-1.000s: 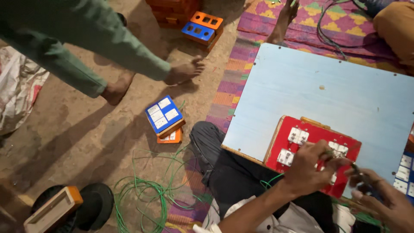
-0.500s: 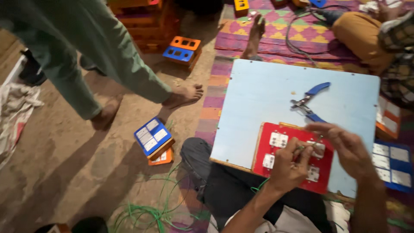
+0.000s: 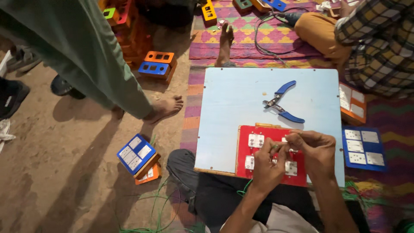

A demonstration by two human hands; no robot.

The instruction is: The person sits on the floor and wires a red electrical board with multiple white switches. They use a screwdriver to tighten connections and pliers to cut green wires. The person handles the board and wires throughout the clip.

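Hands [image 3: 293, 153] pinch a white switch on red board [image 3: 263, 151], pliers [image 3: 282, 103] nearby

**Work surface: pale blue board**

A pale blue board [image 3: 241, 112] is resting across the person's lap. Blue-handled pliers [image 3: 282, 103] are lying directly on it, with a red switch panel [image 3: 250, 151] sitting at its near edge.

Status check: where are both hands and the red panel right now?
Left hand and right hand both pinching a small white part over the red panel. Panel flat on the light-blue board. Blue pliers lie apart, untouched.
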